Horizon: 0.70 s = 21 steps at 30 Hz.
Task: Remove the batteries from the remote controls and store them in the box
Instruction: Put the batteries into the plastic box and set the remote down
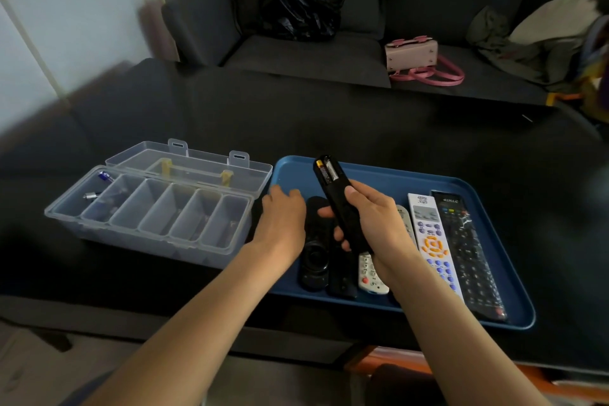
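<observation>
Black remote [342, 208] gripped by right hand [372, 221], batteries [326, 171] exposed.

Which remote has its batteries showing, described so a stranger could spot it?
Find the blue tray right of the clear box. Above it, the right hand holds a black remote tilted up. Unlike the remotes lying flat, its open compartment shows batteries.

Dark sofa [306, 56] with black plastic bag [298, 3], pink handbag [413, 54], crumpled clothes [527, 39].

R hand [372, 224] grips black remote [342, 208], batteries [324, 171] exposed; L hand [283, 217] over blue tray [412, 181]
</observation>
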### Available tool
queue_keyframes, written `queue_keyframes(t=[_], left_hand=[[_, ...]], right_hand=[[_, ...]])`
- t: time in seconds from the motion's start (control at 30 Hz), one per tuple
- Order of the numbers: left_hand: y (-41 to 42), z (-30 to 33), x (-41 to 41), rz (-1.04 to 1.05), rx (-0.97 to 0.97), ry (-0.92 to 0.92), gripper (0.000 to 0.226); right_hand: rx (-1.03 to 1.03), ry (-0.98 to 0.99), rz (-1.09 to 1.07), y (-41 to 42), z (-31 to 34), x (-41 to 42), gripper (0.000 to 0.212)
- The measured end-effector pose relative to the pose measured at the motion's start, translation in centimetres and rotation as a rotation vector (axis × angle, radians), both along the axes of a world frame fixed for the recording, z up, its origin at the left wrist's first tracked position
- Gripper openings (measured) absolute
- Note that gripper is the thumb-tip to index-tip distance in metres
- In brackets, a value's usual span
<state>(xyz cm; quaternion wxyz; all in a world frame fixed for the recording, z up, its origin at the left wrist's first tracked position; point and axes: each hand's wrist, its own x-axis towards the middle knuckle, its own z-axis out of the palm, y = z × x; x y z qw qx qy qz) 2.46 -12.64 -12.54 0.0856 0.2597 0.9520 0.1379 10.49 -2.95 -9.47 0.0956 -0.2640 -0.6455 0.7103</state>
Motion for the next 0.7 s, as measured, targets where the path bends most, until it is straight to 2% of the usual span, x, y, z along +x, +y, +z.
queue_keyframes(t=[0.07, 0.13, 0.23, 0.4, 0.47, 0.6, 0.7], left_hand=[[0.2, 0.4, -0.2, 0.023, 0.030, -0.047, 0.026], [0.1, 0.5, -0.5, 0.023, 0.068, -0.023, 0.003], [0.0, 0.0, -1.2, 0.005, 0.159, 0.048, 0.031], [-0.3, 0.5, -1.1, 0.008, 0.475, 0.142, 0.008], [-0.5, 1.2, -1.3, 0.040, 0.570, 0.049, 0.007], [-0.9, 1.9, -1.9, 0.113, 0.780, -0.429, 0.013], [-1.4, 2.1, -2.1, 0.110, 0.832, -0.493, 0.026]], right_hand=[[0.001, 0.000, -0.003, 0.1, -0.1, 0.0, 0.027], [0.008, -0.007, -0.007, 0.2, -0.2, 0.0, 0.028], [0.008, -0.014, -0.009, 0.4, -0.1, -0.1, 0.029], [0.007, -0.010, -0.031, 0.5, 0.0, 0.1, 0.025], [0.004, -0.023, -0.024, 0.7, 0.1, 0.1, 0.023], [-0.024, -0.043, 0.014, 0.7, 0.4, 0.1, 0.018], [-0.037, -0.043, 0.026, 0.9, 0.5, 0.1, 0.020]])
